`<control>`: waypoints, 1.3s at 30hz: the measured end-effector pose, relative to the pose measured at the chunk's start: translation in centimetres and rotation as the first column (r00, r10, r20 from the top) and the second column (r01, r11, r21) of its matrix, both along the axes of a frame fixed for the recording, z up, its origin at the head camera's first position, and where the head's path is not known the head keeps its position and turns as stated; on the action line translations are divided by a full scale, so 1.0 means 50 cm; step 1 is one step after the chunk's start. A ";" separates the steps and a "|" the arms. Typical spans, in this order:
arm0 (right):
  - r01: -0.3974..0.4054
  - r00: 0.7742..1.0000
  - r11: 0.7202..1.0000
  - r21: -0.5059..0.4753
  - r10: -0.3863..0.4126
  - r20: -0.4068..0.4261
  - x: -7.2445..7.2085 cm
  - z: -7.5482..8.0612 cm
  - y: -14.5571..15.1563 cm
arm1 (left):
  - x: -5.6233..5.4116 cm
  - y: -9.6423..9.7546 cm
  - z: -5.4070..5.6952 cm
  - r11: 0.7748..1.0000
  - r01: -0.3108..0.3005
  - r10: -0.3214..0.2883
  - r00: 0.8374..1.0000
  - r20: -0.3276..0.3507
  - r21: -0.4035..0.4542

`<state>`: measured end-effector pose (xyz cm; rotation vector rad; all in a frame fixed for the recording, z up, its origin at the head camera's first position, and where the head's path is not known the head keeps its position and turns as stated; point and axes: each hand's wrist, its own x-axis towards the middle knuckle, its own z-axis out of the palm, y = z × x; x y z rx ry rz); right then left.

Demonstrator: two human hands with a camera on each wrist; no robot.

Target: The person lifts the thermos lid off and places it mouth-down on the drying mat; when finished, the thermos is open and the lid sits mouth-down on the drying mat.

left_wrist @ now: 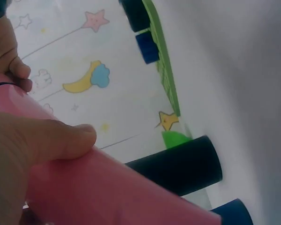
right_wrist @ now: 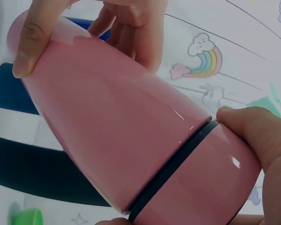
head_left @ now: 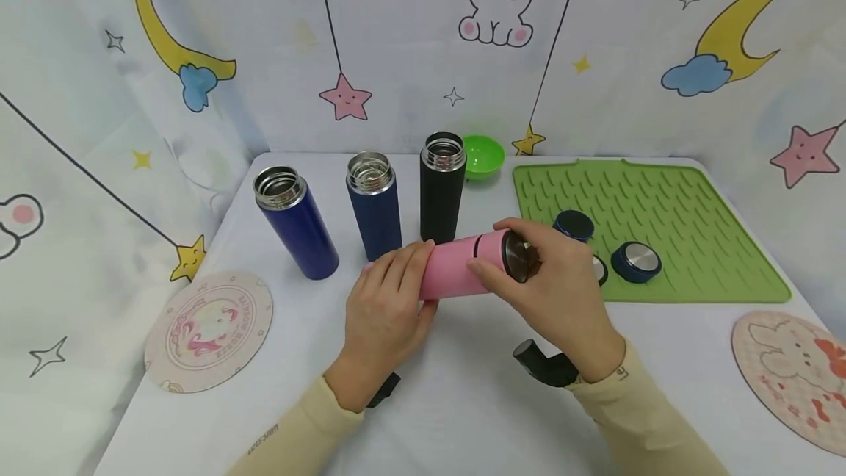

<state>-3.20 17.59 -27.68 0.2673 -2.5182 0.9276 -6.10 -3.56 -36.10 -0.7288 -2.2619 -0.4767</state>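
Note:
A pink thermos flask (head_left: 452, 270) lies tilted on its side between both hands, its lid end to the right. My left hand (head_left: 390, 300) grips the body, with the thumb along its side in the left wrist view. Round the pink lid (right_wrist: 201, 178) at the other end, the thumb and fingers of my right hand (head_left: 562, 292) hold on. A dark ring (right_wrist: 173, 168) runs between lid and body. Just behind stand three lidless flasks: a royal blue one (head_left: 297, 226), a navy one (head_left: 374, 211) and a black one (head_left: 441, 193).
On a green ridged mat (head_left: 714, 241) lie small lids, among them a navy lid (head_left: 636, 262) and a dark blue lid (head_left: 573, 225). A green bowl (head_left: 484, 156) sits behind the black flask. Round placemats lie left (head_left: 158, 344) and right (head_left: 767, 388).

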 end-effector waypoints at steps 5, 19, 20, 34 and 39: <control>-0.059 0.998 0.998 0.035 0.061 -0.032 0.000 -0.007 0.008 | -0.003 -0.005 0.003 0.997 0.082 -0.082 0.990 0.118 0.005; -0.426 0.904 0.896 0.124 0.428 0.008 0.020 -0.001 0.036 | -0.048 -0.079 0.046 0.885 0.465 -0.359 0.646 0.674 0.025; -0.448 0.892 0.884 0.133 0.451 0.005 0.022 0.000 0.037 | -0.051 -0.083 0.049 0.878 0.478 -0.363 0.629 0.688 0.026; -0.542 0.840 0.831 0.126 0.539 0.057 0.033 0.009 0.042 | -0.041 -0.095 0.054 0.885 0.466 -0.357 0.679 0.641 -0.001; -0.453 0.890 0.891 0.045 0.448 0.084 0.025 0.004 0.043 | -0.022 -0.079 0.047 0.929 0.369 -0.316 0.791 0.524 0.003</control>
